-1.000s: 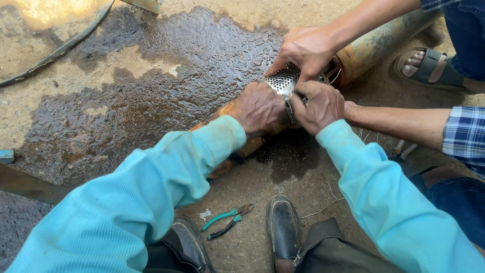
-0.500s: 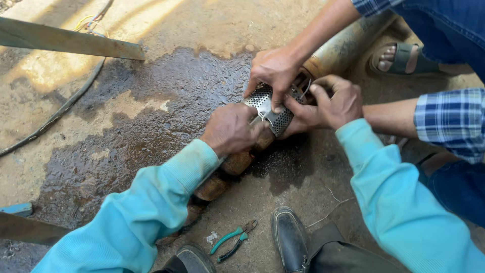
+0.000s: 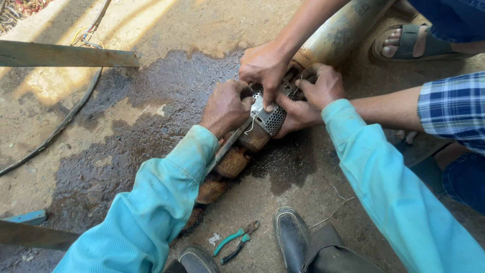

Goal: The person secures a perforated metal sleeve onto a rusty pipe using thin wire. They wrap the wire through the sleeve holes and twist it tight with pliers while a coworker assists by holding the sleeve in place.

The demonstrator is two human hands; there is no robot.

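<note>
The left hand [image 3: 226, 107] is clenched on the rusty pump [image 3: 237, 156] just beside the perforated strainer [image 3: 273, 117]; the right hand [image 3: 323, 87] closes tight on the strainer's far end; the pump lies on wet concrete [image 3: 126, 126], rusted in segments; a co-worker's hand [image 3: 263, 64] presses the silver strainer.

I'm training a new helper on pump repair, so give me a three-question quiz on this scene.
1. True or false: the green-handled pliers lie on the ground, held by nobody.
2. What does the person's left hand grip? A) the rusty pump body B) the wooden plank C) the black cable
3. Fill in: the co-worker's hand presses a finger on the perforated metal ____, beside the person's right hand.

Key: 1 true; 2 A; 3 strainer.
</note>
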